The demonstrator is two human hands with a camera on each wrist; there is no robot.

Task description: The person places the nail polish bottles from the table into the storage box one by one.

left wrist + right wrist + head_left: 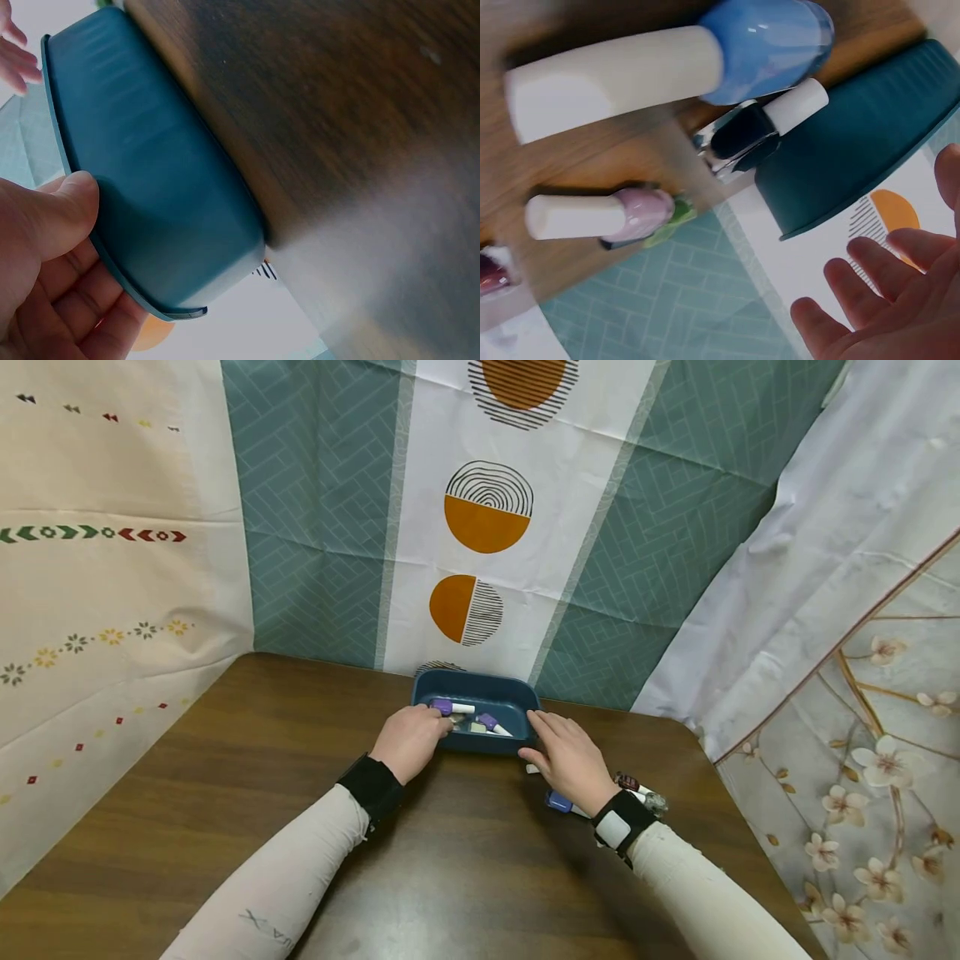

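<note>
My left hand grips the near left rim of a dark teal plastic bin; in the left wrist view its thumb lies on the outer wall and the other fingers go over the rim. Inside are nail polish bottles with white caps, among them a purple one and a second purple one. My right hand is at the bin's right end, fingers extended and holding nothing. In the right wrist view a black nail polish bottle stands out against the bin's end.
Several more nail polish bottles lie on the brown wooden table by my right hand: a blue one, a mauve one and a dark red one. Patterned curtains hang behind the table.
</note>
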